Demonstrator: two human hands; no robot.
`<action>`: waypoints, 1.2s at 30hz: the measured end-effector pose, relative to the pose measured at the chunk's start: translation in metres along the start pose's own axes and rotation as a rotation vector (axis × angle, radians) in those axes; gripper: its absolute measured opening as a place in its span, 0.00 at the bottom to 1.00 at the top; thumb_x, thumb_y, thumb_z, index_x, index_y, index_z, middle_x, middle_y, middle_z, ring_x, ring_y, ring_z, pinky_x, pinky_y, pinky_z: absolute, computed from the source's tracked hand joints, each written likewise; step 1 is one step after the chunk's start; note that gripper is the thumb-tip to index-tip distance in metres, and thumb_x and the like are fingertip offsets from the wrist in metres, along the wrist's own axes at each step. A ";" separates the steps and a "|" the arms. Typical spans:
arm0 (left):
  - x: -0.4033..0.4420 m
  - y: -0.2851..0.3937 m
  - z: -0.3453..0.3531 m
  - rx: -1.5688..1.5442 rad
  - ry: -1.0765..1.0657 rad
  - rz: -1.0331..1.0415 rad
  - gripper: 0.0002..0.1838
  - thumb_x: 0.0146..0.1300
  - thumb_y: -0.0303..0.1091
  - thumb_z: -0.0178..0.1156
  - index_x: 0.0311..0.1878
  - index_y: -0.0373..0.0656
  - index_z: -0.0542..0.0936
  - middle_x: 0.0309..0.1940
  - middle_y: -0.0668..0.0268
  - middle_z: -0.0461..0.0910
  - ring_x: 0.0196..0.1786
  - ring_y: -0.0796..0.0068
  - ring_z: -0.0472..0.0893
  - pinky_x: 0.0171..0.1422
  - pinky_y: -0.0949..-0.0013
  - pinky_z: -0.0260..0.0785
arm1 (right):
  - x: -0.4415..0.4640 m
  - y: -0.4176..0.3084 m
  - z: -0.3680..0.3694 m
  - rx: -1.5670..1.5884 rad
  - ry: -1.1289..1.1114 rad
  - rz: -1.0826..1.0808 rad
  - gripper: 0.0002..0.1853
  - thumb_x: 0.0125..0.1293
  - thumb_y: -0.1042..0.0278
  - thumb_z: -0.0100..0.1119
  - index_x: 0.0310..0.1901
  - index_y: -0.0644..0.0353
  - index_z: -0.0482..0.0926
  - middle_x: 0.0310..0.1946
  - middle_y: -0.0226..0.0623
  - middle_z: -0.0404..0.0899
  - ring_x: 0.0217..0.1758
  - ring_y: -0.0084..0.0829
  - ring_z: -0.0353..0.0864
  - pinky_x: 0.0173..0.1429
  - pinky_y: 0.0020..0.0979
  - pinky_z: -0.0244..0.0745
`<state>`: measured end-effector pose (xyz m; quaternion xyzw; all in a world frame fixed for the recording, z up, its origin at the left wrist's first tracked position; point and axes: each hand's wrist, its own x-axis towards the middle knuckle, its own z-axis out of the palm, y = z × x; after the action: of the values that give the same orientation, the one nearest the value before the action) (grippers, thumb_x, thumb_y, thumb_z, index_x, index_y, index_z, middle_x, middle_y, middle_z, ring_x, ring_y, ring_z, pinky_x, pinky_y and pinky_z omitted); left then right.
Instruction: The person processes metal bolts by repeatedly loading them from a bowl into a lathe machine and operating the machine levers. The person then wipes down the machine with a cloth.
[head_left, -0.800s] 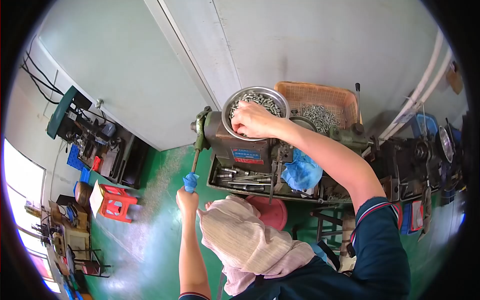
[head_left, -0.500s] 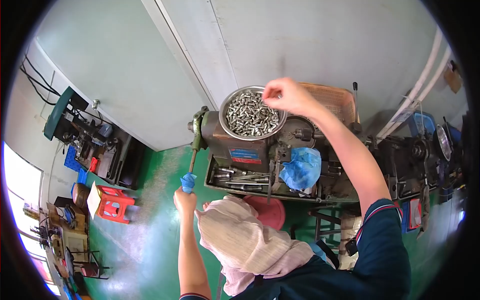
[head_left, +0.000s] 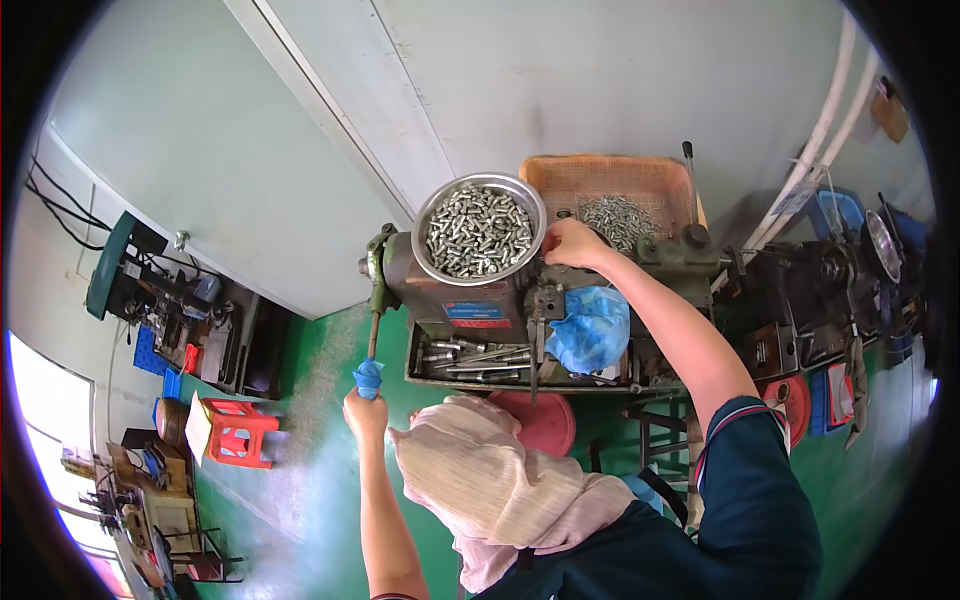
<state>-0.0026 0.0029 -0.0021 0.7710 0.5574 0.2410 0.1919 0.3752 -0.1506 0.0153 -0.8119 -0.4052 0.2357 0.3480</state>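
Note:
My left hand (head_left: 366,412) is wrapped round the lower end of a lever (head_left: 374,335), just below the blue wrapping (head_left: 368,378) on its handle. The lever joins the left end of a small bench lathe (head_left: 465,305). On top of the machine rests a round metal bowl (head_left: 424,262), heaped with small metal pins (head_left: 478,232). Right of its rim, low over the machine, is my right hand (head_left: 575,243), fingers pinched together. Whatever may be between those fingertips is hidden.
An orange plastic basket (head_left: 540,170) holding metal pins stands behind the machine. A blue plastic bag (head_left: 590,330) lies at the front, beside a tray of metal tools (head_left: 475,362). A red stool (head_left: 238,430) stands on the left floor; another machine (head_left: 835,270) is at right.
My right hand has moved down from over the bowl to the machine right of its rim. My left hand stays on the lever. The view has shifted slightly, showing more of the basket.

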 end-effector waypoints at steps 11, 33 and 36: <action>0.002 -0.005 0.001 0.032 0.014 0.012 0.06 0.41 0.28 0.55 0.24 0.36 0.77 0.20 0.49 0.75 0.28 0.55 0.77 0.33 0.61 0.66 | 0.010 0.011 0.014 0.021 0.035 -0.071 0.10 0.34 0.67 0.61 0.24 0.57 0.78 0.23 0.33 0.78 0.30 0.32 0.77 0.36 0.29 0.70; 0.065 -0.060 -0.016 0.123 -0.079 0.043 0.06 0.39 0.27 0.54 0.23 0.40 0.79 0.20 0.50 0.76 0.30 0.53 0.77 0.35 0.62 0.67 | -0.076 0.104 -0.178 -0.865 0.591 0.335 0.20 0.56 0.49 0.46 0.31 0.58 0.77 0.43 0.36 0.73 0.60 0.35 0.57 0.59 0.45 0.49; 0.064 -0.060 -0.015 0.111 -0.054 0.040 0.06 0.39 0.28 0.54 0.23 0.40 0.79 0.20 0.50 0.75 0.29 0.53 0.77 0.35 0.62 0.67 | -0.125 0.141 -0.179 -0.929 0.793 0.272 0.21 0.57 0.48 0.45 0.30 0.59 0.76 0.43 0.36 0.72 0.59 0.35 0.58 0.58 0.42 0.50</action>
<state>-0.0404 0.0827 -0.0132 0.7977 0.5489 0.1926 0.1588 0.4943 -0.3807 0.0372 -0.9484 -0.1984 -0.2422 0.0496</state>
